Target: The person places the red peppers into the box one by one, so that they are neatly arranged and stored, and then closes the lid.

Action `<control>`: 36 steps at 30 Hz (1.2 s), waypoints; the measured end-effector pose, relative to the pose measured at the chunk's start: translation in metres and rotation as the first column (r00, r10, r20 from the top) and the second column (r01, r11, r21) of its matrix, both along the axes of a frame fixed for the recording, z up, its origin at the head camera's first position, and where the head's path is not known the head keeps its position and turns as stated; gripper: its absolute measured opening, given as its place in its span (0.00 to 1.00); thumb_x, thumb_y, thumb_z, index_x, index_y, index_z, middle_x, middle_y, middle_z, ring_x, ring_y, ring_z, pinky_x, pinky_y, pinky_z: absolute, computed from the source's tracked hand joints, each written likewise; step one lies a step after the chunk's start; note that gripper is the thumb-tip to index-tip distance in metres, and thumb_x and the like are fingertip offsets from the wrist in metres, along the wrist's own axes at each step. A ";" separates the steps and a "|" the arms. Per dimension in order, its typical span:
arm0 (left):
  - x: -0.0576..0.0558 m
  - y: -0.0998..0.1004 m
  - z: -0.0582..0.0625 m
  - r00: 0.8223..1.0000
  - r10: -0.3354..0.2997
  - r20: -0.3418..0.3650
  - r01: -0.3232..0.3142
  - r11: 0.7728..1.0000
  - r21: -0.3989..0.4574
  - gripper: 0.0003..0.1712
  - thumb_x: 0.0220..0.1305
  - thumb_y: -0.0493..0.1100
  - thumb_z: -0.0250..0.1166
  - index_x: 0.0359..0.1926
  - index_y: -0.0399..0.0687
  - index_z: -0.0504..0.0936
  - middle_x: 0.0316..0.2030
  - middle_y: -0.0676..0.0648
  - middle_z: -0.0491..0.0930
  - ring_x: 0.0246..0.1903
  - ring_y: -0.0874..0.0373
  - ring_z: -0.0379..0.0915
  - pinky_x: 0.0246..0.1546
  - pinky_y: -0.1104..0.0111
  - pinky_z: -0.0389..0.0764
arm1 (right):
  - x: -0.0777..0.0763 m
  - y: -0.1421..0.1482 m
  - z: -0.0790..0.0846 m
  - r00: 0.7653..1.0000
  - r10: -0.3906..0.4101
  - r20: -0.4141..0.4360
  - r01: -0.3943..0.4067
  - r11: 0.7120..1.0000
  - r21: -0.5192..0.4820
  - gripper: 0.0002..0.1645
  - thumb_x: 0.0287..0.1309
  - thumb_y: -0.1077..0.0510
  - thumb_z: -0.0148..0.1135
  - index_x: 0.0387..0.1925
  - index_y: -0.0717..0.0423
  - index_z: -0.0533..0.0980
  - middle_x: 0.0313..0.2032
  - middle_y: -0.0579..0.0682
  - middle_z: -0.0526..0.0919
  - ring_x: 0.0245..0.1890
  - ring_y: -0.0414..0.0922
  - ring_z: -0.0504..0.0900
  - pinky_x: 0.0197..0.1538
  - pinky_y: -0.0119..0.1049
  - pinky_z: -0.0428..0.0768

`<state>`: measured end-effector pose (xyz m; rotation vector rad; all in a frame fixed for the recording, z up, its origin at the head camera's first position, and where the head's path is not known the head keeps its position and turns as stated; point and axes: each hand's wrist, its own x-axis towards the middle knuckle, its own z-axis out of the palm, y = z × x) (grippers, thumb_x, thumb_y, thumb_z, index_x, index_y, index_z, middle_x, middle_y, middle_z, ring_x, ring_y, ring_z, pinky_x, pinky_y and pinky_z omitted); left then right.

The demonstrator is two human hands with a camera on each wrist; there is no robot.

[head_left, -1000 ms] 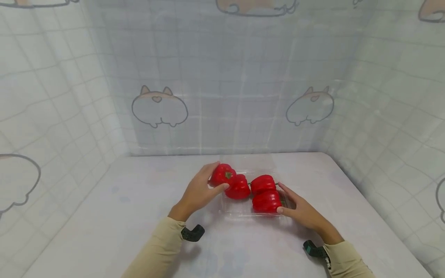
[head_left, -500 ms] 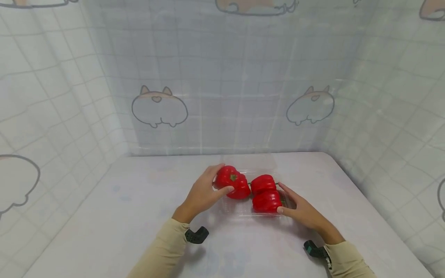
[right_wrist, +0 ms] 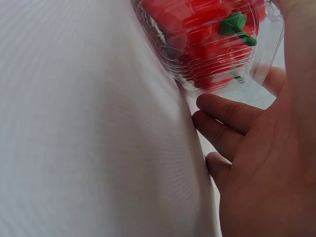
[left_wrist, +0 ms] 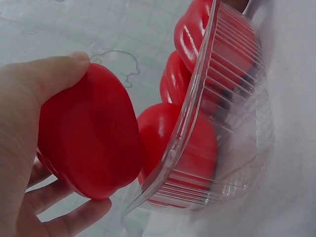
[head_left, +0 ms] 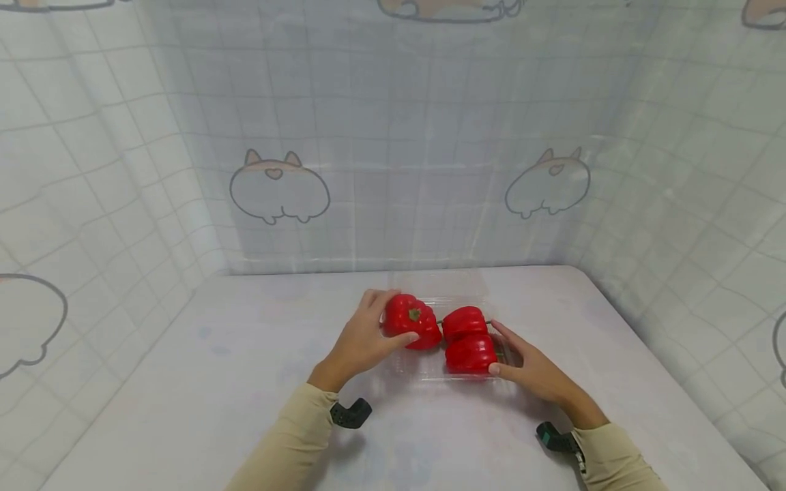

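My left hand grips a red bell pepper, thumb on its near side and fingers on its far side. The pepper is at the left rim of a clear plastic container. In the left wrist view the held pepper appears outside the rim, against or just in front of a pepper inside. Two more red peppers lie stacked front to back in the container's right half. My right hand holds the container's right side; in the right wrist view, green stems show through the clear wall.
The container's clear lid stands raised at its back. A pale tabletop surrounds the container. Gridded sheeting with cartoon drawings encloses the back and sides. Dark wrist-worn devices sit below both wrists.
My left hand has moved the held pepper right and slightly nearer, so it now overlaps the left pepper in the container. My right hand has stayed at the container's right side.
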<state>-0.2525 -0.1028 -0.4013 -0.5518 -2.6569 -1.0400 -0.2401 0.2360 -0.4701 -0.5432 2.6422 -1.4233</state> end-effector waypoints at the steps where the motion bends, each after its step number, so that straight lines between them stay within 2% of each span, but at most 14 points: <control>1: 0.000 0.000 0.000 1.000 -0.002 0.007 0.002 1.000 0.003 0.48 0.51 0.58 0.78 0.71 0.55 0.67 0.59 0.48 0.68 0.58 0.52 0.71 0.49 0.55 0.83 | 0.000 0.000 0.000 1.000 0.001 0.000 -0.001 1.000 -0.001 0.56 0.56 0.40 0.70 0.79 0.43 0.51 0.72 0.61 0.62 0.72 0.64 0.57 0.64 0.65 0.67; 11: -0.001 0.004 0.001 0.999 0.015 0.049 -0.015 1.000 0.004 0.51 0.50 0.57 0.78 0.71 0.54 0.63 0.64 0.49 0.71 0.61 0.51 0.71 0.51 0.52 0.82 | 0.000 0.002 0.001 1.000 -0.002 0.003 0.002 1.000 0.004 0.56 0.57 0.40 0.68 0.79 0.43 0.50 0.73 0.60 0.61 0.73 0.63 0.56 0.65 0.66 0.64; 16: -0.003 0.006 -0.001 0.997 0.014 0.073 -0.015 1.000 0.014 0.51 0.49 0.56 0.79 0.70 0.53 0.62 0.62 0.49 0.74 0.59 0.50 0.72 0.50 0.52 0.82 | -0.001 0.002 -0.001 1.000 0.007 -0.001 -0.007 1.000 0.000 0.55 0.57 0.41 0.68 0.79 0.43 0.50 0.73 0.61 0.61 0.73 0.64 0.56 0.65 0.67 0.64; 23: -0.005 0.009 -0.001 0.991 0.010 0.130 -0.020 0.997 0.075 0.52 0.48 0.56 0.79 0.68 0.51 0.59 0.58 0.47 0.74 0.56 0.49 0.73 0.47 0.53 0.84 | -0.001 0.002 -0.001 1.000 0.007 0.003 -0.007 1.000 -0.007 0.55 0.57 0.41 0.69 0.79 0.42 0.50 0.73 0.59 0.61 0.73 0.63 0.56 0.65 0.67 0.64; 28: -0.005 0.011 -0.001 0.993 -0.012 0.116 0.000 0.995 0.100 0.54 0.47 0.54 0.79 0.70 0.53 0.58 0.60 0.47 0.73 0.57 0.49 0.72 0.46 0.52 0.84 | 0.000 0.001 0.000 1.000 0.010 -0.007 -0.010 1.000 -0.006 0.56 0.56 0.41 0.69 0.79 0.44 0.50 0.73 0.60 0.62 0.73 0.64 0.56 0.65 0.67 0.65; 32: -0.006 0.011 -0.003 0.996 -0.036 0.079 0.031 0.997 0.073 0.55 0.49 0.55 0.78 0.74 0.60 0.58 0.64 0.50 0.70 0.60 0.50 0.70 0.46 0.52 0.84 | 0.000 0.001 -0.001 1.000 0.009 -0.013 -0.009 1.000 -0.003 0.56 0.56 0.41 0.69 0.79 0.44 0.51 0.73 0.61 0.62 0.73 0.64 0.56 0.64 0.66 0.67; 36: -0.006 0.010 -0.005 0.997 -0.058 0.052 0.056 0.998 0.039 0.53 0.50 0.57 0.77 0.75 0.68 0.59 0.63 0.53 0.69 0.59 0.53 0.69 0.45 0.54 0.85 | 0.000 0.001 -0.003 1.000 0.015 -0.023 -0.015 1.000 -0.010 0.56 0.56 0.41 0.69 0.79 0.43 0.51 0.72 0.61 0.62 0.72 0.64 0.57 0.64 0.66 0.67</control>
